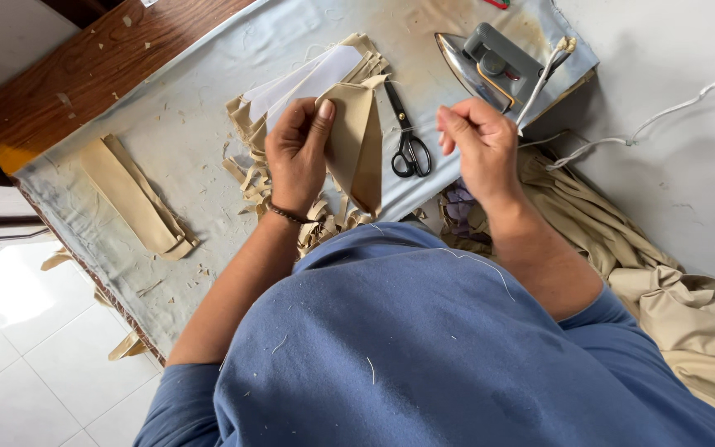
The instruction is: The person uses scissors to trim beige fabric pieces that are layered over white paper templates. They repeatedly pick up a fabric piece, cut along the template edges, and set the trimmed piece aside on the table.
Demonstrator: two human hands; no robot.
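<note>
My left hand (298,153) grips a folded tan fabric piece (356,141), thumb pressed on its upper edge, holding it above the padded board (175,124). My right hand (480,145) is raised to the right of it with fingers curled together; whether it pinches something small I cannot tell. Black scissors (407,141) lie on the board between the two hands. Under the left hand lies a stack of tan and white cut pieces (316,79) with trimmed strips around it.
A grey iron (490,66) rests at the board's far right, its white cord (647,124) trailing over the grey surface. Folded tan strips (134,199) lie at the left. A heap of tan cloth (672,290) sits at the right. A wooden table (84,74) is behind.
</note>
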